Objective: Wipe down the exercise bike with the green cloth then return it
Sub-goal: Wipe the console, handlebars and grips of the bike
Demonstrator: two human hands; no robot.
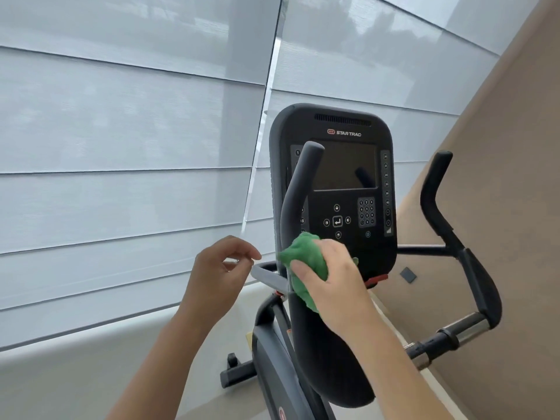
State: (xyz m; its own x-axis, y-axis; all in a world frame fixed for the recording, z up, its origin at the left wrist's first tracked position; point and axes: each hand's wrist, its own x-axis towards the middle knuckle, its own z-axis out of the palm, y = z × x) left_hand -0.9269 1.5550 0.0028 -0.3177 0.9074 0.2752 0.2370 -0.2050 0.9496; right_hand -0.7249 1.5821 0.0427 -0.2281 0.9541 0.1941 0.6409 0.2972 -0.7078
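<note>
Head view, tilted, looks forward at the bike console (333,183) from close.

Two bare forearms, no sleeves in view. No watch, band or glove on either wrist. Left hand (222,265) slim, with short plain nails; something thin and pale near its fingertips, too small to tell. Right hand (328,278) equally bare, no rings on its visible fingers.
</note>
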